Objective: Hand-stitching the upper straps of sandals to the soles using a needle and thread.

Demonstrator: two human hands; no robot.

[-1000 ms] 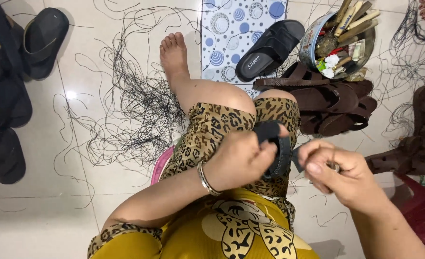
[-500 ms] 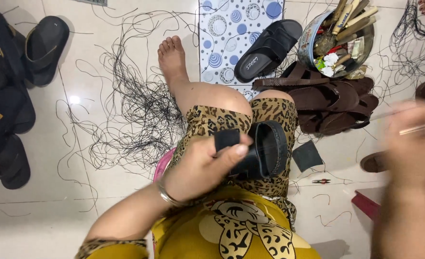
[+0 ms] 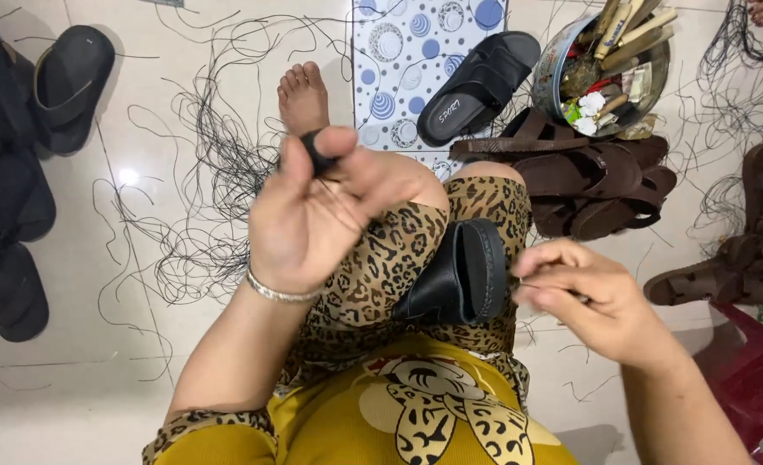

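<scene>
Currently, floor: white tile floor (image 3: 71,362), bare only at lower left; loose black thread (image 3: 200,207) lies tangled across the middle.
Edges: dark sandals (image 3: 20,172) line the left border; a red plastic stool (image 3: 756,370) sits at the lower right corner.
Count, footwear: one black slide (image 3: 478,84) on a dotted mat (image 3: 398,60); roughly three brown sandals (image 3: 596,176) stacked beside the knee; another brown pair (image 3: 743,250) at far right.
Count, containers: one round tin (image 3: 609,65) holding tools and scraps.
Work piece: black sandal (image 3: 463,274) rests on its edge on the lap, between the two hands.
Left hand (image 3: 312,215): raised, palm toward the camera, fingertips pinching a small black piece (image 3: 319,153), well above the sandal.
Right hand (image 3: 592,297): fingers closed together just right of the sandal's sole; what they pinch is too thin to tell.
</scene>
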